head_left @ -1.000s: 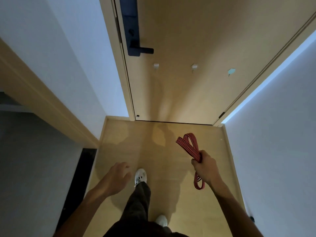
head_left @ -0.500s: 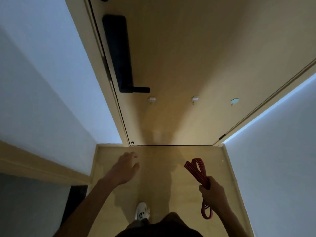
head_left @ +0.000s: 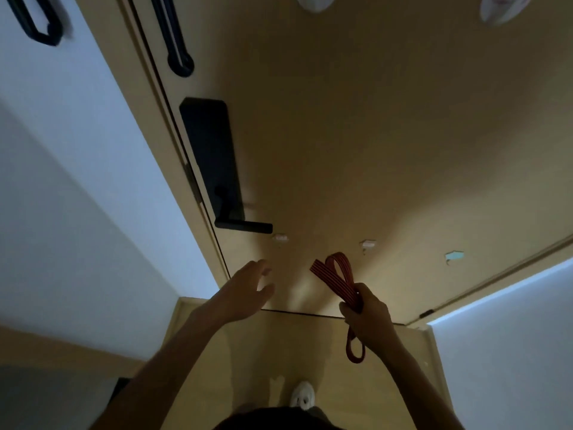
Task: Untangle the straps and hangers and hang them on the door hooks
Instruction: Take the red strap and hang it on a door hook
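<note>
My right hand point(head_left: 369, 318) grips a folded red strap with dark stripes point(head_left: 336, 276); its loops stick up toward the door and one loop hangs below my fist. My left hand point(head_left: 246, 290) is raised with relaxed, spread fingers and holds nothing, to the left of the strap. On the wooden door point(head_left: 356, 135) sit three small hooks in a low row: a left hook point(head_left: 280, 238), a middle hook point(head_left: 368, 243) just above the strap, and a pale green hook point(head_left: 454, 256). Two round white hooks point(head_left: 314, 3) are at the door's top edge.
A black lock plate with a lever handle point(head_left: 217, 169) is on the door's left side. A black bar point(head_left: 176, 41) hangs above it, another black loop point(head_left: 40, 20) on the left wall. White walls close in both sides. My shoe point(head_left: 302, 395) stands on the wooden floor.
I have stepped closer to the door and the view tilted up. Both hands rose toward the low hooks, the right one carrying the red strap.
</note>
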### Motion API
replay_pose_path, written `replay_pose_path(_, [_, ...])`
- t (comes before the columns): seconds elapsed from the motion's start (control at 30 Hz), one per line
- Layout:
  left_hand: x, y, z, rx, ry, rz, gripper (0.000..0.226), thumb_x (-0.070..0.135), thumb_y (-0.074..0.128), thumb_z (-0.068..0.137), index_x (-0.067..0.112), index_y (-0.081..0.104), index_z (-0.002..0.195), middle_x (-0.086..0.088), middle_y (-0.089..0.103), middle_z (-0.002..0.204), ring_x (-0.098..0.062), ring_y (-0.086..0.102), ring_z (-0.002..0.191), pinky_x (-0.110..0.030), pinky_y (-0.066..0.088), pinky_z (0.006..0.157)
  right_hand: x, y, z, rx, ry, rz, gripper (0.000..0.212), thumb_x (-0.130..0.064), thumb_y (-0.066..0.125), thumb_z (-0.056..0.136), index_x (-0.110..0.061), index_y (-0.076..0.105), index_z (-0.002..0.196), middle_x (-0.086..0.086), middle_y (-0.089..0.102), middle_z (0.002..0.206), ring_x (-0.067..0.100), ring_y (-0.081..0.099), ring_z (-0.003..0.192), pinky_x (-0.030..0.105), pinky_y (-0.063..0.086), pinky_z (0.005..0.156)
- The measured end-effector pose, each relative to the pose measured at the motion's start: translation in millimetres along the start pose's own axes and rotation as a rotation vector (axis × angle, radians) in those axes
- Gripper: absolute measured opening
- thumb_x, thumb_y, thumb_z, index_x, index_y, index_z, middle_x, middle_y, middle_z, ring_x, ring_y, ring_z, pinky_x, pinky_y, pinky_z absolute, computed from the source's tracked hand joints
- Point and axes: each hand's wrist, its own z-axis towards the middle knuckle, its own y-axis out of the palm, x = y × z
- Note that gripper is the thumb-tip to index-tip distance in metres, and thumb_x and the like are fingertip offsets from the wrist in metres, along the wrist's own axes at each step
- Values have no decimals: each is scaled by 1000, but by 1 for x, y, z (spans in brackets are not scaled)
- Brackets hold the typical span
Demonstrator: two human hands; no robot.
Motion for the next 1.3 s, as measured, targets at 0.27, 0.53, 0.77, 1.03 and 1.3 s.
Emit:
replay_pose_path(0.27, [87, -61, 51, -9, 253, -394, 70, 11, 57, 90, 25, 19, 147, 10, 37, 139, -5, 40, 127, -15, 42, 94, -82, -38, 44, -100, -316, 86, 22, -12, 57, 90, -32, 50, 97, 2, 65, 73, 20, 65, 68, 33, 53, 60])
replay_pose_path(0.53, [122, -112, 70, 31, 351, -418, 31, 7, 48, 94, 15, 51, 124, 7, 60, 108, -7, 59, 103, -17, 49, 88, -122, -54, 66, -55, -359, 117, 13, -25, 59, 89, -15, 52, 90, 3, 59, 72, 16, 57, 62, 32, 48, 61])
replay_pose_path(0.77, [147, -152, 72, 3, 447, -291, 20, 11, 56, 90, 20, 54, 108, -6, 63, 97, -26, 62, 86, -42, 51, 78, -182, -86, 76, 44, -589, 287, 22, -14, 66, 83, -23, 60, 103, -2, 67, 91, 17, 65, 85, 37, 53, 78])
replay_pose_path(1.03, [167, -217, 67, 46, 573, -131, 19, 24, 59, 89, 16, 56, 106, -4, 68, 100, -19, 65, 93, -41, 53, 88, -237, -123, 76, 40, -812, 196, 24, -28, 61, 89, -24, 51, 111, -14, 56, 81, -2, 54, 68, 14, 42, 63])
replay_pose_path(1.3, [189, -267, 69, 391, 753, 17, 16, 22, 58, 91, 19, 56, 106, 3, 65, 94, -11, 61, 83, -19, 46, 69, -285, -168, 74, 254, -981, 12, 22, -21, 60, 88, -24, 53, 108, -9, 63, 81, 7, 55, 65, 20, 42, 60])
